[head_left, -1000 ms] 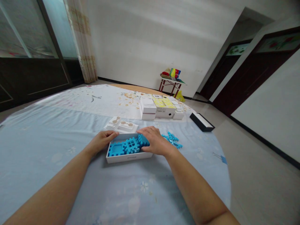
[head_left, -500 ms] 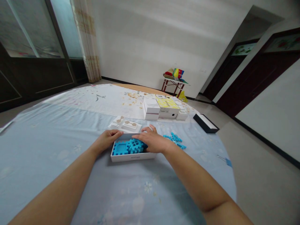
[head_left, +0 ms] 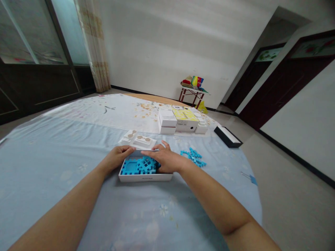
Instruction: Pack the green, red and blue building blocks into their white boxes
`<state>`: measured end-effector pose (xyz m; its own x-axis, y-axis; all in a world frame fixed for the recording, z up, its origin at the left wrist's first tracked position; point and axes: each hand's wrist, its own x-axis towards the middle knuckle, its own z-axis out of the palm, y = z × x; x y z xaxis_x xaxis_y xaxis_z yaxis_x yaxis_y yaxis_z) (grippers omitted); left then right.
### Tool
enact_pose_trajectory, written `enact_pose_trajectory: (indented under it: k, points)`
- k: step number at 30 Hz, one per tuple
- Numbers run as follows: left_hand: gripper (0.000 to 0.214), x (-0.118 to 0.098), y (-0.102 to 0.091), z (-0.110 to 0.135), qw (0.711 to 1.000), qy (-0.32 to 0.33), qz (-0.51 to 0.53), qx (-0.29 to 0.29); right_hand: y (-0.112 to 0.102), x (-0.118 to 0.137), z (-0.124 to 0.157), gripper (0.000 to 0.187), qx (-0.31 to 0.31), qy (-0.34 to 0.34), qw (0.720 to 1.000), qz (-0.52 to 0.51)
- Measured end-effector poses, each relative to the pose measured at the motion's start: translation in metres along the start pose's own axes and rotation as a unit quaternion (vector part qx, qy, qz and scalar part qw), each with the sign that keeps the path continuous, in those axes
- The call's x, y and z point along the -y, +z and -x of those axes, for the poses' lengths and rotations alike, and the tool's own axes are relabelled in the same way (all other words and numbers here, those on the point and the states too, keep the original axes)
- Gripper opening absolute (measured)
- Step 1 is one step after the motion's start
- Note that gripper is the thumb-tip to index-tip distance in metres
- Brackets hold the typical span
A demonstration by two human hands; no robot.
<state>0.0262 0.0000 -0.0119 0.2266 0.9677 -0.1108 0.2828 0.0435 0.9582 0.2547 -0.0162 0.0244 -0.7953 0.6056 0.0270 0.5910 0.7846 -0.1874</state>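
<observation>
A shallow white box (head_left: pixel 145 177) stands in front of me on the tablecloth. Inside it lie blue interlocking plastic tiles: a square one (head_left: pixel 131 167) at the left and a lattice tile (head_left: pixel 147 164) tilted on others beside it. My left hand (head_left: pixel 120 154) grips the box's far left corner, thumb and fingers at the rim. My right hand (head_left: pixel 166 158) reaches over the box's right end, its visible fingers spread above the tiles. Its lower part dips inside the box, where the thumb is hidden. More blue tiles (head_left: pixel 195 156) lie loose to the right of this hand.
A white tray with round cutouts (head_left: pixel 142 140) lies behind the box. Farther back stand white boxes (head_left: pixel 167 122) and a yellow-patterned box (head_left: pixel 185 120). A black-sided box lid (head_left: pixel 228 137) lies near the table's right edge. A blue clip (head_left: pixel 252 180) sits on that edge.
The view has shifted slightly, and the box appears a little farther left. My right hand has moved slightly leftward over the tiles. My left hand keeps its grip on the corner.
</observation>
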Motion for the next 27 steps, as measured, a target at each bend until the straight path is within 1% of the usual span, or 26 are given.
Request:
enact_pose_trajectory:
  k: [2, 4, 7, 10, 12, 14, 15, 17, 19, 21, 24, 27]
  points:
    - [0.043, 0.002, 0.000, -0.001, 1.000, -0.002, 0.003, -0.001, -0.005, 0.001, 0.003, 0.083, -0.003, -0.003, 1.000, -0.008]
    - [0.042, 0.003, 0.001, -0.001, 1.000, -0.006, 0.009, -0.002, -0.014, 0.003, 0.010, 0.083, -0.013, -0.002, 1.000, -0.021]
    - [0.041, 0.002, 0.002, 0.000, 1.000, -0.013, 0.026, 0.003, -0.030, 0.001, 0.029, 0.078, -0.050, 0.017, 0.998, -0.044]
    - [0.042, 0.001, 0.002, 0.001, 0.999, -0.018, 0.037, 0.001, -0.039, -0.014, 0.056, 0.060, -0.120, 0.074, 0.988, -0.059]
    - [0.042, 0.001, 0.002, 0.001, 0.999, -0.018, 0.034, -0.003, -0.037, -0.030, 0.076, 0.051, -0.157, 0.150, 0.974, -0.065]
    - [0.043, 0.002, 0.002, 0.001, 0.999, -0.016, 0.028, 0.000, -0.032, -0.047, 0.096, 0.046, -0.154, 0.240, 0.956, -0.076]
    - [0.044, 0.002, 0.001, 0.001, 1.000, -0.014, 0.025, 0.000, -0.030, -0.055, 0.105, 0.044, -0.139, 0.276, 0.947, -0.084]
    - [0.045, 0.002, 0.001, 0.001, 1.000, -0.013, 0.019, -0.003, -0.025, -0.067, 0.122, 0.039, -0.097, 0.333, 0.933, -0.097]
    - [0.045, 0.001, 0.001, 0.002, 1.000, -0.017, 0.013, -0.012, -0.020, -0.075, 0.135, 0.037, -0.059, 0.369, 0.922, -0.099]
    - [0.043, 0.000, 0.001, 0.002, 1.000, -0.021, 0.009, -0.016, -0.016, -0.080, 0.145, 0.040, -0.034, 0.383, 0.918, -0.095]
    - [0.038, 0.000, 0.002, 0.002, 0.999, -0.024, 0.018, -0.015, -0.009, -0.085, 0.153, 0.048, -0.020, 0.380, 0.919, -0.100]
    - [0.040, 0.003, 0.002, 0.001, 0.999, -0.035, 0.036, -0.021, -0.005, -0.088, 0.155, 0.042, -0.025, 0.375, 0.921, -0.101]
